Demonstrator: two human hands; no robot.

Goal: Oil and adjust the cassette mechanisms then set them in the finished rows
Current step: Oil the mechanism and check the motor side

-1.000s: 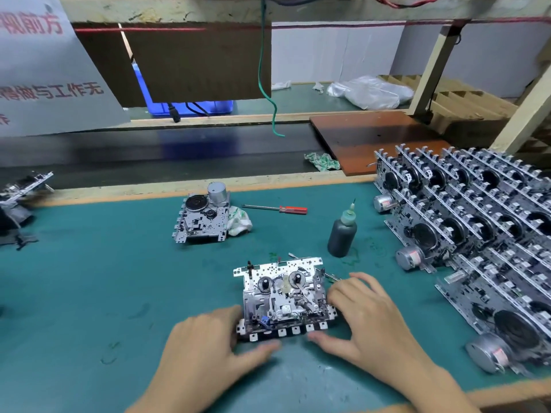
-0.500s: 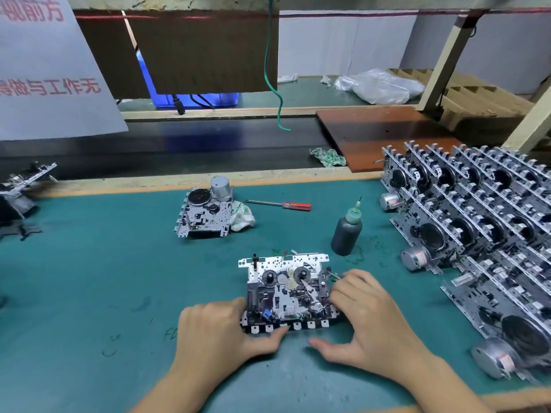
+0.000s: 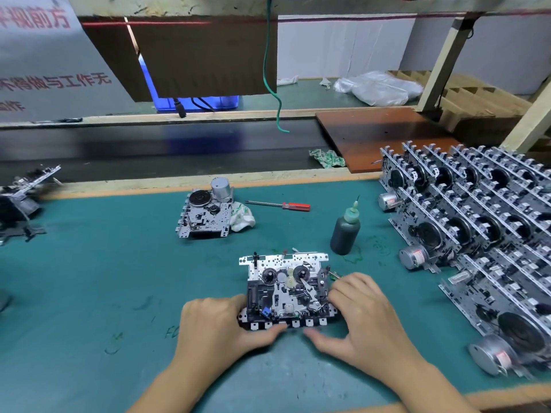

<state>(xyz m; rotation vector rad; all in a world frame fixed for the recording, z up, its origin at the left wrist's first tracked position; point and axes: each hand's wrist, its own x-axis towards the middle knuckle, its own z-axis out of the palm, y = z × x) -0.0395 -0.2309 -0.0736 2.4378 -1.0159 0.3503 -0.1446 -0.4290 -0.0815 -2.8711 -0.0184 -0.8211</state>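
A metal cassette mechanism [image 3: 286, 289] lies flat on the green mat [image 3: 98, 278] in front of me, reels facing up. My left hand [image 3: 220, 326] grips its left edge, thumb along the front keys. My right hand [image 3: 360, 317] grips its right edge, thumb reaching under the front. A dark oil bottle [image 3: 345, 231] with a green nozzle stands behind it to the right. Rows of finished mechanisms [image 3: 483, 222] stand on edge at the right.
A second mechanism [image 3: 205, 213] lies further back beside a crumpled cloth [image 3: 243, 217]. A red-handled screwdriver [image 3: 283, 205] lies behind the bottle. More parts [image 3: 21, 201] sit at the left edge. A dark conveyor belt [image 3: 149, 153] runs behind the mat.
Both hands have closed in on the mechanism's sides, and the left thumb now reaches along its front edge. The mechanism stays in the same spot.
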